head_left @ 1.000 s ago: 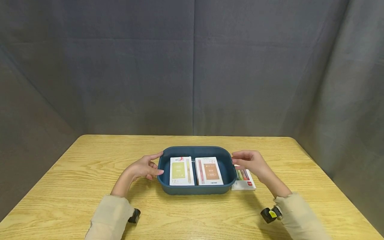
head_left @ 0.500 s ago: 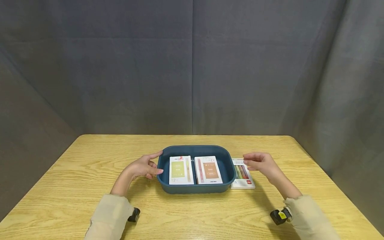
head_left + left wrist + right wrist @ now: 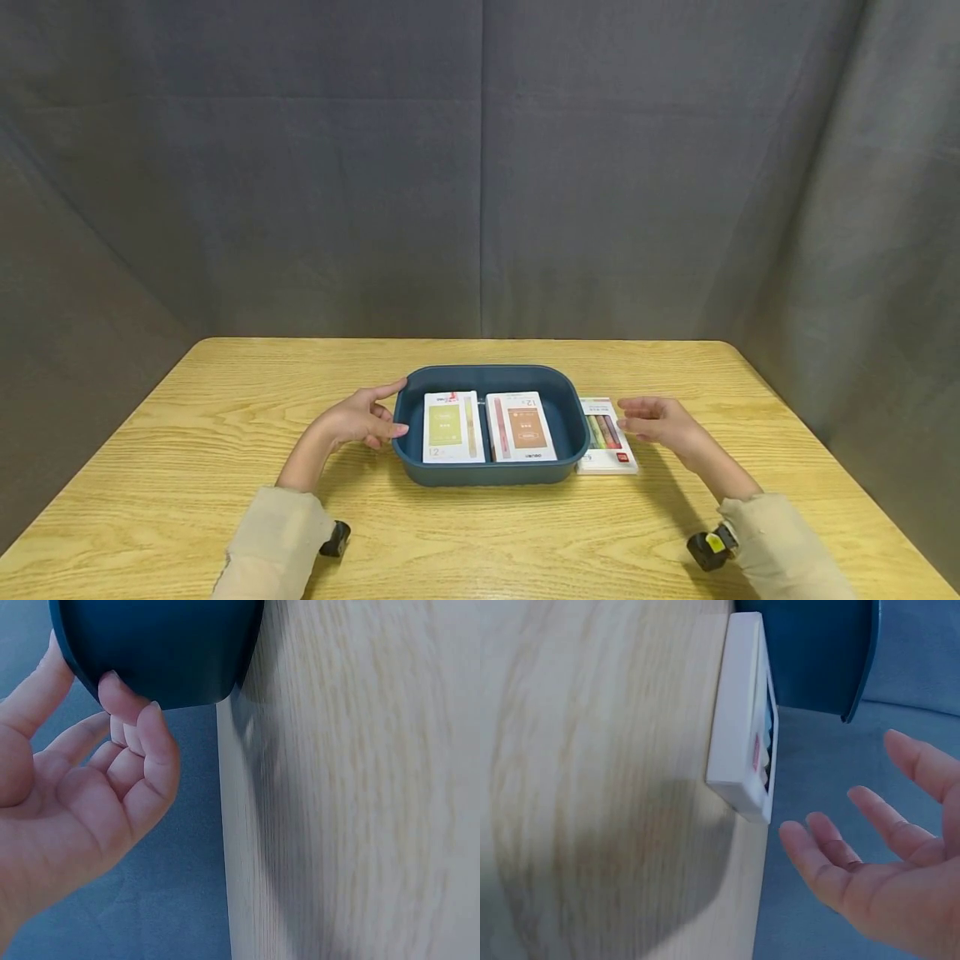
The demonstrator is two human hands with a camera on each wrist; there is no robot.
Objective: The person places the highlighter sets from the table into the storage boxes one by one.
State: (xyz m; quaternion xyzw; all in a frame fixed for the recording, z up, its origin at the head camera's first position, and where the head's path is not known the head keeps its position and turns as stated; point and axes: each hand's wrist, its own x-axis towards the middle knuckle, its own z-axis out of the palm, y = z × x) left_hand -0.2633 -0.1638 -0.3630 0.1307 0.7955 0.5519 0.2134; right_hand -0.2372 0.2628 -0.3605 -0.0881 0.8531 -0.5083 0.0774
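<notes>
A dark blue divided storage bin [image 3: 491,473] stands on the table with a white box with a yellow-green panel [image 3: 454,427] in its left compartment and a white box with an orange panel [image 3: 522,426] in its right. My left hand [image 3: 363,417] holds the bin's left end between thumb and index finger, its other fingers curled; the left wrist view shows fingertips [image 3: 124,697] against the bin wall. A white pack of highlighters [image 3: 607,437] lies flat beside the bin's right end. Over its right side hovers my right hand [image 3: 663,425], fingers loosely bent, holding nothing; a gap separates them in the right wrist view.
The wooden table [image 3: 480,542] reaches back to a grey curtain [image 3: 480,208], and more curtain hangs at both sides. Small black cameras [image 3: 712,548] sit at the wrists beside the sleeves.
My right hand has moved away from the bin's right end, to the right and slightly down, uncovering more of the highlighter pack. The left hand and the boxes stay put.
</notes>
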